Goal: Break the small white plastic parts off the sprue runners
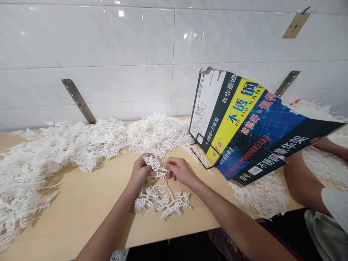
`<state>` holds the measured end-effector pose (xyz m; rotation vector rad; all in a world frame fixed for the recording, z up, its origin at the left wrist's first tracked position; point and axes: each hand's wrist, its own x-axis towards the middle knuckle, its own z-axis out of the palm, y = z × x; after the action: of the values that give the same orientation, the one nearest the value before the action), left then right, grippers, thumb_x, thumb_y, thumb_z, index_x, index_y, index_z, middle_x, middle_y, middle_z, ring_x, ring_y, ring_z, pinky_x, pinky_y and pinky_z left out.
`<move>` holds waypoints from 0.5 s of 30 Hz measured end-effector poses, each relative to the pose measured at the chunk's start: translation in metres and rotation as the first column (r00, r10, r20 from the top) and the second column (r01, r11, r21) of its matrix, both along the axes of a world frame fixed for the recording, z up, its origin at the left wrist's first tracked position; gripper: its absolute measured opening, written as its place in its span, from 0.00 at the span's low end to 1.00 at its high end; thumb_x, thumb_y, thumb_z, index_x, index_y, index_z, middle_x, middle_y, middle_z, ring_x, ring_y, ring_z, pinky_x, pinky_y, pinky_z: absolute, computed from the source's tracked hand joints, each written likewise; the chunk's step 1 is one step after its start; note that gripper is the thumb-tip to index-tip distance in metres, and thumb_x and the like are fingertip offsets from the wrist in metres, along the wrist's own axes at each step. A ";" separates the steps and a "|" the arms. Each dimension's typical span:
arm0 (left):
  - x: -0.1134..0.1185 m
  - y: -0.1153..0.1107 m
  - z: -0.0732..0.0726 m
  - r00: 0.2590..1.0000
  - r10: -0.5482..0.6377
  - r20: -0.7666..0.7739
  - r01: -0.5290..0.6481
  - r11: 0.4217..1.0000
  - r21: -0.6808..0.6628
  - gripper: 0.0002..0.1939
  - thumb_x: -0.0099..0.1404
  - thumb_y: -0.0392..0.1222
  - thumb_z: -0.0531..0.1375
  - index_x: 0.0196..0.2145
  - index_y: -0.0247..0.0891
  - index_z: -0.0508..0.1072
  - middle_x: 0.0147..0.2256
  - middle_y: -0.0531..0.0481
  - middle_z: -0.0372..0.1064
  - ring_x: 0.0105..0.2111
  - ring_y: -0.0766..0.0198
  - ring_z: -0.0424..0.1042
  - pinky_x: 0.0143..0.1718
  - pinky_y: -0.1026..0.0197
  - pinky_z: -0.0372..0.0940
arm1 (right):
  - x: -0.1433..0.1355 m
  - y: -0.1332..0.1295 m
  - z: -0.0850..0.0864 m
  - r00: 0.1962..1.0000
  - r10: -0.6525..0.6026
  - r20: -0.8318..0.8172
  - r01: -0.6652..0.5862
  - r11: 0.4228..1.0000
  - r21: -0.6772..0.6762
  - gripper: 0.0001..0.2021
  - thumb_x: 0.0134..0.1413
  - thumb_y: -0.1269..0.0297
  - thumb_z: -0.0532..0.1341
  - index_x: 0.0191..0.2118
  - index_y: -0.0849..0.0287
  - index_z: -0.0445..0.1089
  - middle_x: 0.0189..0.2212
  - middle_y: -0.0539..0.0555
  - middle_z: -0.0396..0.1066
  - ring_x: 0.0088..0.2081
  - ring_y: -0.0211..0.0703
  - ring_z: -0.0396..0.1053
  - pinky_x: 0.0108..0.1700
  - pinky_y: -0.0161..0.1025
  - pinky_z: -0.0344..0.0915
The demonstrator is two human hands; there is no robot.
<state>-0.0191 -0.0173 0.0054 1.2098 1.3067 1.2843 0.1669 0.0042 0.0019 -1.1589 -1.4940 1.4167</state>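
My left hand is closed, thumb and fingers pinching a white branched plastic sprue covered in small thin prongs. Close beside it on the right, my right hand has its fingertips pressed together at the sprue's edge; a small part seems to be between them, though the fingers hide most of it. Below both hands, more white branched sprue hangs or lies over the wooden table. I cannot tell whether it is joined to the held piece.
A large heap of white sprues runs along the back and left. A printed cardboard sheet leans upright at right, with a dark wire stand at its foot. Loose white pieces lie beneath it. Another person's arm is behind it.
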 end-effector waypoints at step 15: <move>0.002 0.005 -0.001 0.964 -0.261 0.061 0.260 0.965 0.017 0.13 0.54 0.36 0.63 0.39 0.35 0.75 0.29 0.53 0.69 0.28 0.66 0.65 0.29 0.65 0.58 | 0.003 0.000 0.001 0.996 0.081 0.035 -0.087 0.969 0.231 0.10 0.56 0.61 0.64 0.41 0.58 0.79 0.35 0.53 0.79 0.33 0.42 0.73 0.35 0.36 0.67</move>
<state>-0.0170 -0.0121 0.0042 1.2903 1.0578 1.1294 0.1700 0.0042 0.0031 -0.9821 -1.6940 1.2454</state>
